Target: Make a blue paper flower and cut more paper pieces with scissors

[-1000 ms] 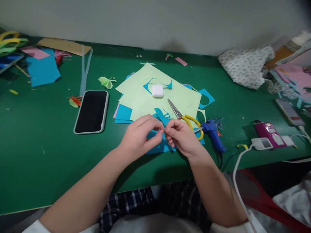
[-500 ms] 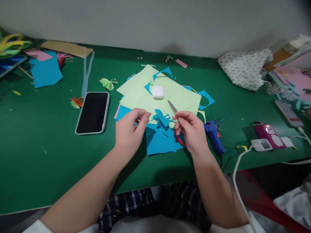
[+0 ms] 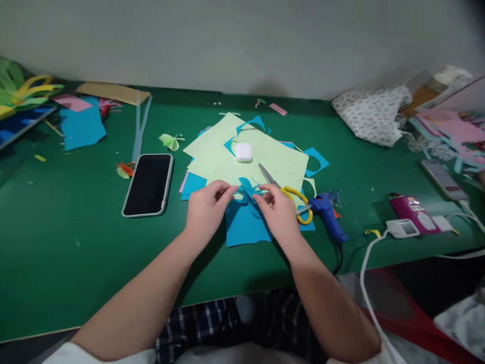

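Between my two hands is a small blue folded paper piece (image 3: 247, 191), just above a blue sheet (image 3: 244, 227). My left hand (image 3: 208, 206) has thumb and index finger pinched together at the left end of the piece. From the right, my right hand (image 3: 278, 210) touches the piece with its fingertips, thumb and fingers closed on its edge. Light green sheets (image 3: 220, 146) lie beneath and behind, with a white earphone case (image 3: 243, 152) on them. Scissors with yellow handles (image 3: 301, 202) lie just right of my right hand, blades on the green paper.
A phone (image 3: 148, 185) lies at left, near a light green paper butterfly (image 3: 171, 142). A blue glue gun (image 3: 329, 217) is right of the scissors. Farther right are a magenta device (image 3: 413, 212), a white cable and another phone (image 3: 444, 179). A patterned cloth (image 3: 369, 114) sits behind.
My right hand has moved left to the blue piece, uncovering the scissors' yellow handles. My left hand has come slightly closer to the piece. The view has shifted a little.
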A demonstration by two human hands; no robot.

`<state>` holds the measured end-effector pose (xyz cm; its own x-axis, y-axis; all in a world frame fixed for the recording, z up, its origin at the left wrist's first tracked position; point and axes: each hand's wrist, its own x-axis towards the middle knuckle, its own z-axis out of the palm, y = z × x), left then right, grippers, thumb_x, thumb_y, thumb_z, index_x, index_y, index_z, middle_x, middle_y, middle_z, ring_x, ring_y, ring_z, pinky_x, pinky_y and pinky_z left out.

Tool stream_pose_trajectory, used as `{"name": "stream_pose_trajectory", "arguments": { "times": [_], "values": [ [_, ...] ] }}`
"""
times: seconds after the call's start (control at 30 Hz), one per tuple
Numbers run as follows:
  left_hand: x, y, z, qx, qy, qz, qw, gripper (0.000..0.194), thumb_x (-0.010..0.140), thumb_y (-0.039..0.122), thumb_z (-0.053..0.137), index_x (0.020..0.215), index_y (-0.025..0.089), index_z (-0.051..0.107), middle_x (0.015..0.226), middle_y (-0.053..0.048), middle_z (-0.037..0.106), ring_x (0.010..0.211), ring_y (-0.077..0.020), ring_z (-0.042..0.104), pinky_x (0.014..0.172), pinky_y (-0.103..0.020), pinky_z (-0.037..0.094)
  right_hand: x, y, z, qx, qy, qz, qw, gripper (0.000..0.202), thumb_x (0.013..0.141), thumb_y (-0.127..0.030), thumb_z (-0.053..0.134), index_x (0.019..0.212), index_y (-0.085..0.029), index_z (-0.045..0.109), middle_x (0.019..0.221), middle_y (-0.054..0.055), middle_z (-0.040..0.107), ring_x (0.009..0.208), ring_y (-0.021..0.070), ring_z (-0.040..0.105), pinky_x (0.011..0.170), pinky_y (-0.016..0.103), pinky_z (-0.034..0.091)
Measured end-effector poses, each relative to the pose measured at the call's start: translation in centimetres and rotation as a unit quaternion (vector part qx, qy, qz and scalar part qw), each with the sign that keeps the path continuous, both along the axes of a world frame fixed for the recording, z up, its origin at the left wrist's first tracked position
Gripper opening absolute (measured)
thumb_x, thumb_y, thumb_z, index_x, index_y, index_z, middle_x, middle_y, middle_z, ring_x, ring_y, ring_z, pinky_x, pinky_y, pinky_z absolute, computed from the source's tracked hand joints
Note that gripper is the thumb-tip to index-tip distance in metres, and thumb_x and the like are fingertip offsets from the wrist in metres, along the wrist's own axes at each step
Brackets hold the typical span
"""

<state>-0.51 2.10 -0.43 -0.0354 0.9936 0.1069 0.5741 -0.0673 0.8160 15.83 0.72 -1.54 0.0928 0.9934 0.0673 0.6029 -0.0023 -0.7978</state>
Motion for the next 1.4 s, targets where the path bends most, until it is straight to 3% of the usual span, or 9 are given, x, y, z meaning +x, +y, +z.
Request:
{"name": "stream_pose_trajectory", "arguments": {
  "times": [0.2,0.33,0.53,0.73,0.87,1.0,1.17,1.27,1.4],
  "values": [
    [0.1,0.2,-0.8,-0.034,-0.044,-0.023,0.998,0.023,0.081,0.038,0.057,0.097,0.022,0.062,0.076,-0.002,0.068,0.071,-0.0157,0.064,0.066,-0.028,0.047,-0.2,0.5,-0.5,-0.018,0.05,0.007,0.999,0.024,0.076,-0.026,0.063,0.099,-0.025,0.06,0.074,-0.002,0.058,0.05,0.0088,0.047,0.053,0.026,0.042],
    [0.1,0.3,-0.8,-0.028,-0.098,-0.004,0.995,0.034,0.078,0.038,0.059,0.109,0.022,0.056,0.075,-0.001,0.064,0.067,-0.0143,0.061,0.062,-0.027,0.048,-0.6,0.2,-0.5,-0.001,0.135,0.043,0.99,0.029,0.075,-0.021,0.062,0.102,-0.028,0.056,0.073,-0.004,0.055,0.048,0.0073,0.045,0.048,0.023,0.042],
    [0.2,0.4,-0.2,-0.018,-0.196,0.012,0.98,0.055,0.069,0.031,0.069,0.119,0.021,0.048,0.093,-0.003,0.057,0.073,-0.0124,0.057,0.058,-0.023,0.048,-0.9,-0.4,-0.5,0.054,0.157,0.04,0.985,0.023,0.074,-0.022,0.065,0.093,-0.027,0.052,0.076,-0.005,0.059,0.054,0.008,0.051,0.053,0.023,0.045],
    [-0.2,0.3,0.2,0.042,-0.137,-0.037,0.989,0.043,0.072,0.027,0.066,0.113,0.022,0.054,0.105,-0.006,0.061,0.099,-0.0193,0.056,0.077,-0.031,0.047,-0.8,-0.5,-0.4,0.126,0.084,0.082,0.985,0.019,0.078,-0.02,0.062,0.092,-0.026,0.051,0.082,-0.003,0.061,0.061,0.0098,0.056,0.055,0.023,0.046],
    [-0.8,0.4,0.7,0.019,-0.1,-0.098,0.99,0.034,0.076,0.028,0.064,0.109,0.024,0.058,0.114,-0.004,0.062,0.107,-0.0202,0.055,0.089,-0.034,0.044,-0.5,-0.7,-0.3,0.172,0.033,0.099,0.98,0.017,0.081,-0.019,0.059,0.094,-0.026,0.051,0.087,-0.001,0.061,0.066,0.0114,0.057,0.059,0.025,0.048],
    [-1.1,0.6,0.8,0.002,-0.086,-0.107,0.991,0.024,0.076,0.032,0.063,0.098,0.022,0.063,0.102,-0.003,0.066,0.097,-0.02,0.06,0.085,-0.034,0.046,-0.5,-0.7,-0.2,0.17,0.048,0.101,0.979,0.019,0.081,-0.018,0.058,0.096,-0.027,0.05,0.088,-0.001,0.06,0.071,0.0125,0.058,0.061,0.026,0.048],
    [-1.0,0.5,0.7,0.055,-0.049,-0.094,0.993,0.023,0.076,0.031,0.062,0.097,0.021,0.061,0.102,-0.004,0.062,0.097,-0.0196,0.057,0.081,-0.034,0.048,-0.4,-0.6,0.0,0.174,0.057,0.086,0.979,0.017,0.082,-0.017,0.056,0.096,-0.025,0.05,0.09,0.001,0.059,0.073,0.0129,0.057,0.062,0.027,0.048],
    [-0.9,0.5,0.6,0.093,-0.025,-0.088,0.991,0.014,0.075,0.029,0.063,0.086,0.02,0.061,0.094,-0.003,0.06,0.094,-0.0187,0.057,0.077,-0.031,0.048,-0.4,-0.7,0.0,0.186,0.054,0.08,0.978,0.016,0.082,-0.016,0.056,0.096,-0.025,0.051,0.09,0.0,0.059,0.074,0.0127,0.057,0.062,0.027,0.048],
    [-0.8,0.5,0.3,0.091,-0.02,-0.088,0.992,0.013,0.074,0.03,0.065,0.081,0.02,0.062,0.091,-0.004,0.06,0.09,-0.0184,0.058,0.077,-0.031,0.049,-0.5,-0.8,0.1,0.19,0.044,0.074,0.978,0.015,0.083,-0.017,0.055,0.094,-0.025,0.052,0.088,0.001,0.059,0.072,0.0129,0.056,0.061,0.028,0.047]
  ]
}}
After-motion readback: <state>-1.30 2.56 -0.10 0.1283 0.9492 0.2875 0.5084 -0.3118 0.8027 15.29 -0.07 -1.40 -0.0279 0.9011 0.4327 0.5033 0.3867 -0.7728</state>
